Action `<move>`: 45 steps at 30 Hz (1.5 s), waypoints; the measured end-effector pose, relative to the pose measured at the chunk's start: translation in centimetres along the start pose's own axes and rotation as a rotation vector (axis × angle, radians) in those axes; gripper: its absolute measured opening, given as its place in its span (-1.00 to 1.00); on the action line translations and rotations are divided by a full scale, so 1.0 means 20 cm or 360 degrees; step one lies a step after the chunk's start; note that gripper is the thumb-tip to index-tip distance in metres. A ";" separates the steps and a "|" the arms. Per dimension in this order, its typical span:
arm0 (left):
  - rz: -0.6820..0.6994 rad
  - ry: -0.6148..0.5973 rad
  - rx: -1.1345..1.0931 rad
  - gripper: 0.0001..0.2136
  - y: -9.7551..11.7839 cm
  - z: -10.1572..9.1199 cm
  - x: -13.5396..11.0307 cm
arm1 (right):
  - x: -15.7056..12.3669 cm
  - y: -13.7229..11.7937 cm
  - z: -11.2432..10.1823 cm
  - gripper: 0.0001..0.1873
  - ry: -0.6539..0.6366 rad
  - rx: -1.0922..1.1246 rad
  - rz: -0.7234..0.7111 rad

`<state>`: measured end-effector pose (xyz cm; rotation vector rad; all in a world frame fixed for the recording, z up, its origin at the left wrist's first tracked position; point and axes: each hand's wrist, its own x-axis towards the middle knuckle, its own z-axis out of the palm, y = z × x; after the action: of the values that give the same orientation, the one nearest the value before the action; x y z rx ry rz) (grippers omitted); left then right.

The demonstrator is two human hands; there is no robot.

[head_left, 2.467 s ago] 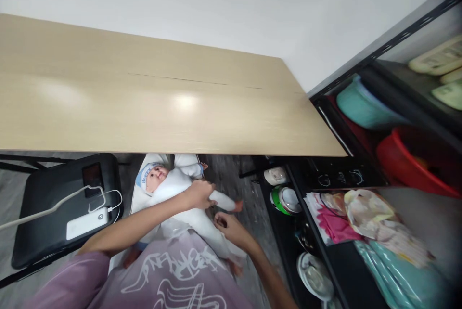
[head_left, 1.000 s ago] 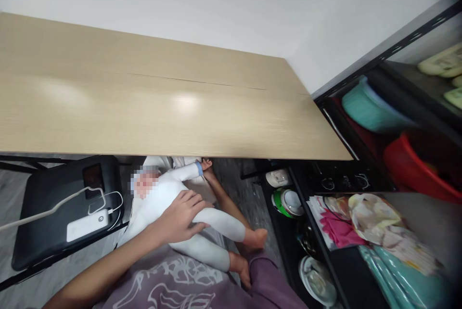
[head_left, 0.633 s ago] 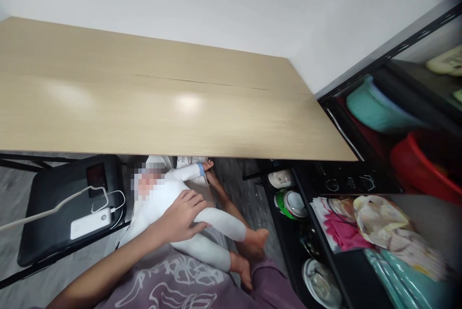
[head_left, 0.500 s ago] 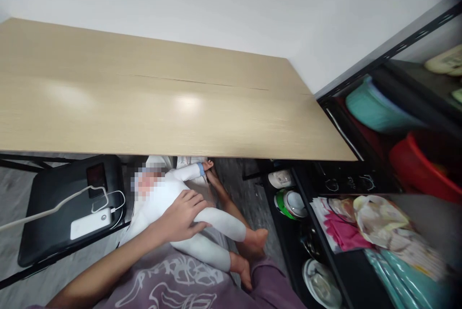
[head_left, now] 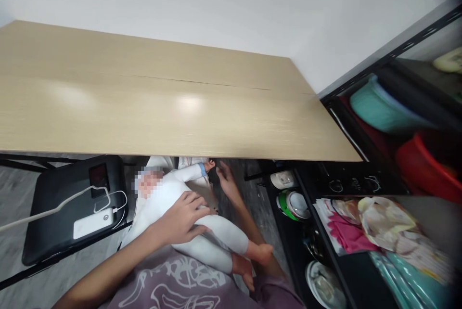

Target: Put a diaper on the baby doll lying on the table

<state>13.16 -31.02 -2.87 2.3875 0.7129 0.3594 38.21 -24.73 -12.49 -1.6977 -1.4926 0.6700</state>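
Observation:
A baby doll (head_left: 216,232) in a white suit with blue cuffs lies across my lap, half under the wooden table (head_left: 151,111). My left hand (head_left: 182,220) rests on its belly and hip, fingers curled over the suit, holding it steady. My right hand (head_left: 226,180) reaches past the doll's raised arm, just below the table edge; its fingers are stretched out and hold nothing. Both bare feet of the doll point right, above my purple shirt (head_left: 180,285).
A black chair (head_left: 57,222) at left carries a white power bank (head_left: 93,222) with cables. At right stands a black shelf rack (head_left: 346,261) with bowls, a green-rimmed pot (head_left: 294,203), bagged cloth, and teal and red tubs.
My right hand has come out from beside the doll's arm and now shows with open fingers under the table edge. The left hand stays on the doll, which shifted slightly right.

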 end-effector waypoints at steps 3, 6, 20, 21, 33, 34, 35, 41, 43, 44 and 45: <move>0.0047 -0.0002 0.0008 -0.60 0.01 -0.02 -0.02 | -0.06 -0.05 -0.07 -0.50 0.0233 -0.0040 -0.0095; 0.0057 -0.0011 0.0034 -0.59 0.02 -0.02 -0.03 | -0.10 -0.20 -0.09 -0.66 0.0049 -0.0115 -0.0438; -0.0971 0.1112 -0.0194 -0.67 -0.11 0.15 -0.70 | 0.06 -0.54 0.18 -0.76 -0.1009 -0.0641 -0.0889; -0.1215 0.1155 -0.0260 -0.60 -0.15 0.19 -0.79 | 0.06 -0.56 0.17 -0.76 -0.1008 -0.0629 -0.0910; -0.1459 0.0921 -0.0870 -0.22 -0.06 0.16 -0.94 | 0.05 -0.80 -0.20 -0.55 -0.0829 -0.0273 -0.1109; -0.1423 0.0936 -0.0816 -0.26 -0.04 0.11 -0.92 | 0.04 -0.81 -0.28 -0.54 -0.0797 -0.0276 -0.1097; -0.1382 0.0942 -0.0744 -0.29 -0.03 0.05 -0.90 | 0.04 -0.81 -0.35 -0.54 -0.0759 -0.0275 -0.1064; -0.1024 0.0686 -0.0396 -0.43 -0.13 -0.47 -0.57 | 0.14 -0.75 -0.53 -0.64 -0.0383 -0.0328 -0.0683; -0.0965 0.0646 -0.0283 -0.45 -0.21 -0.61 -0.43 | 0.21 -0.70 -0.53 -0.64 -0.0249 -0.0405 -0.0612; -0.0937 0.0638 -0.0226 -0.44 -0.25 -0.67 -0.36 | 0.24 -0.67 -0.52 -0.62 -0.0200 -0.0441 -0.0588; -0.0903 0.0631 -0.0173 -0.43 -0.29 -0.71 -0.31 | 0.27 -0.63 -0.52 -0.60 -0.0171 -0.0475 -0.0569</move>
<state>-0.05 -23.73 4.01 1.9175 1.4611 0.6088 40.11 -21.20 4.27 -1.5636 -1.9904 0.3645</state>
